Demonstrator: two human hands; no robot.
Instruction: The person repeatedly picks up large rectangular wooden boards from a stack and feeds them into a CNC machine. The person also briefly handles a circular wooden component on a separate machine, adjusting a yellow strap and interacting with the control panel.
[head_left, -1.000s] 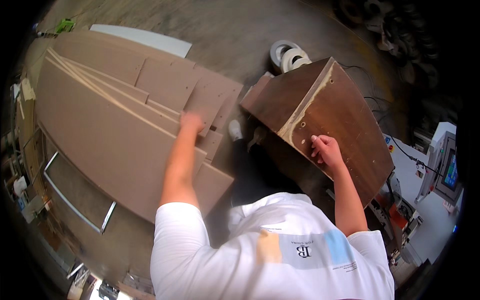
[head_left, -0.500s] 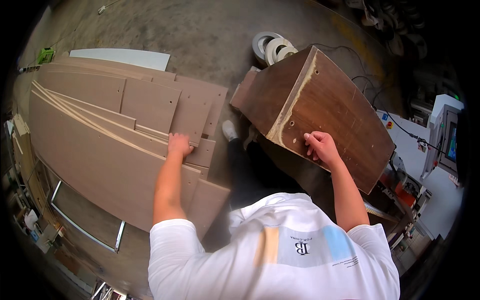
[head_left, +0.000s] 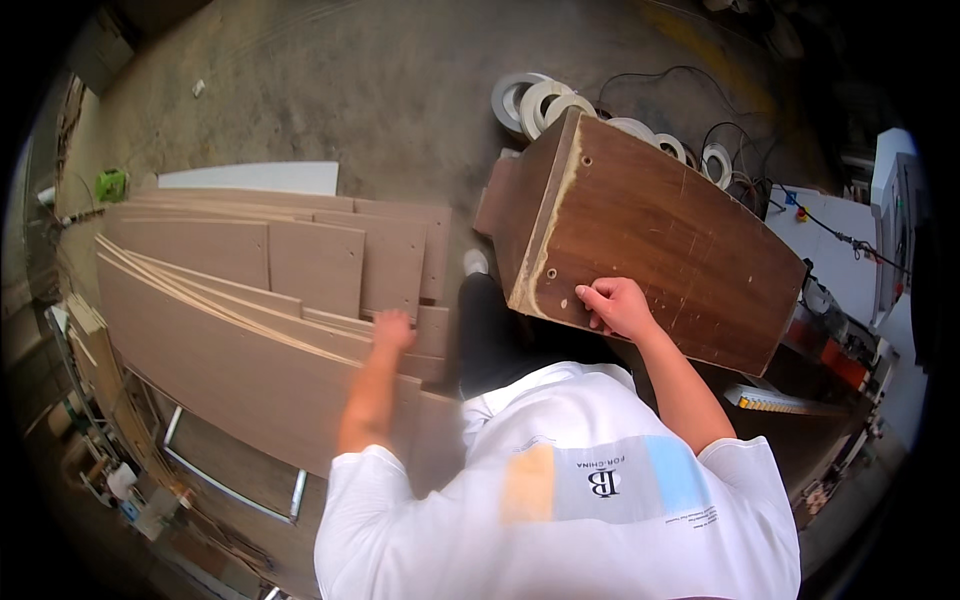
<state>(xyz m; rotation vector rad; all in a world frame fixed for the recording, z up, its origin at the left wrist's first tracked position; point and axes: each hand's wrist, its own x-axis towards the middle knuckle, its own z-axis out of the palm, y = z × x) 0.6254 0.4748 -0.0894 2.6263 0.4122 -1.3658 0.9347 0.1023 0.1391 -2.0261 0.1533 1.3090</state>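
Observation:
My left hand is over the right end of a stack of brown panels, by the ends of narrow strips lying on it. Motion smears its fingers, so their grip is unclear. Several panels of different lengths lie overlapped there, some with small holes near their ends. My right hand is curled closed at the near edge of a dark brown wooden box-like piece, with nothing visible in its fingers. Scratches mark that wooden top, and its left edge is worn pale, with holes close by.
Behind the wooden piece lie several tape-like rolls and loose black cables. A white machine stands at the right. Past the panels is a pale sheet, with a green object at the far left. A metal frame sits near left.
The whole view has shifted, with the panels lower and further right and the wooden piece further left. My left hand has become blurred beside the strips; my right hand stays curled at the wooden edge.

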